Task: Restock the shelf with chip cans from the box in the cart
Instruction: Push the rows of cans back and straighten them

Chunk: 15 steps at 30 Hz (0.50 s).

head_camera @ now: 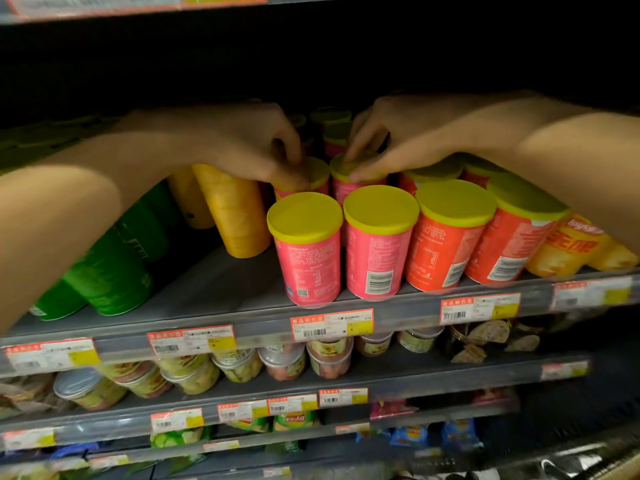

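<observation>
Both my hands reach deep into the grey shelf (221, 289). My left hand (256, 147) grips the yellow lid of a pink chip can (313, 176) in the second row. Beside it, my right hand (384, 140) has its fingers curled on the lid of a neighbouring pink can (341, 188). Two more pink cans with yellow lids (306, 251) (377, 247) stand upright at the shelf's front. More cans further back are mostly hidden in the dark. The cart and box are out of sight.
Orange-red cans (446, 237) and yellow cans (575, 247) fill the right of the shelf. Yellow cans (235, 213) and green cans (107, 268) stand under my left forearm. Price tags line the shelf edge (332, 323). Lower shelves hold tubs and bags.
</observation>
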Each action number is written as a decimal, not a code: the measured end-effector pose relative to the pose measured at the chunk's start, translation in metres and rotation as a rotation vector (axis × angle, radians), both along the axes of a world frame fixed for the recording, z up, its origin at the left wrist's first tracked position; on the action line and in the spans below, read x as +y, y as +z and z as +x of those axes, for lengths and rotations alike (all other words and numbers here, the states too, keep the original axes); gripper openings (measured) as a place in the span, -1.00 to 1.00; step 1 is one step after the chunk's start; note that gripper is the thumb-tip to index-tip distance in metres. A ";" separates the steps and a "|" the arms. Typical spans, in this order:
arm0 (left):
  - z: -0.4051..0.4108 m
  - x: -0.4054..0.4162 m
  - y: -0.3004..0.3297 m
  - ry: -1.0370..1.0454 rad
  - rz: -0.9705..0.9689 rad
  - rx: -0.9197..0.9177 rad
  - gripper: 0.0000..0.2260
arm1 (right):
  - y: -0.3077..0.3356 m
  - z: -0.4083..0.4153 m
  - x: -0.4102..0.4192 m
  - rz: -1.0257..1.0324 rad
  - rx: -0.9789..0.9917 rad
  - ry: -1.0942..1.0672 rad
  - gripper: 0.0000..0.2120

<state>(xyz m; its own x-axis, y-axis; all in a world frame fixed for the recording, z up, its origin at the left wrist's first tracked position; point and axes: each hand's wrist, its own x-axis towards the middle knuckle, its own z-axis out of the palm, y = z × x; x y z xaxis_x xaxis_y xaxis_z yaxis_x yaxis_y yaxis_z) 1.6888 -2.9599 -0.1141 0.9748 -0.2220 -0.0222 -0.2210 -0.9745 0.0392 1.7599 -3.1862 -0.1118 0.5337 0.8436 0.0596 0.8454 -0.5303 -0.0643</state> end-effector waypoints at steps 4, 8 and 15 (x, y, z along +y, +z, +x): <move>-0.004 -0.003 0.001 -0.015 -0.045 0.014 -0.33 | -0.001 -0.002 -0.003 0.004 -0.005 -0.027 -0.61; -0.009 -0.008 -0.002 -0.007 -0.098 0.021 -0.40 | -0.001 -0.005 -0.008 0.024 0.028 -0.047 -0.60; 0.003 -0.002 0.004 -0.009 -0.014 0.000 -0.43 | -0.001 -0.006 -0.012 0.062 0.082 -0.001 -0.69</move>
<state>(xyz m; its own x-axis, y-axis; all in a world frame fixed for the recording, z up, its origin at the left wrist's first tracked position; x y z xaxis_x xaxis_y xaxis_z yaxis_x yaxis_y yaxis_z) 1.6915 -2.9623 -0.1105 0.9727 -0.2313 -0.0193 -0.2300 -0.9717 0.0532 1.7536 -3.1979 -0.1128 0.5401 0.8388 0.0682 0.8352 -0.5243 -0.1661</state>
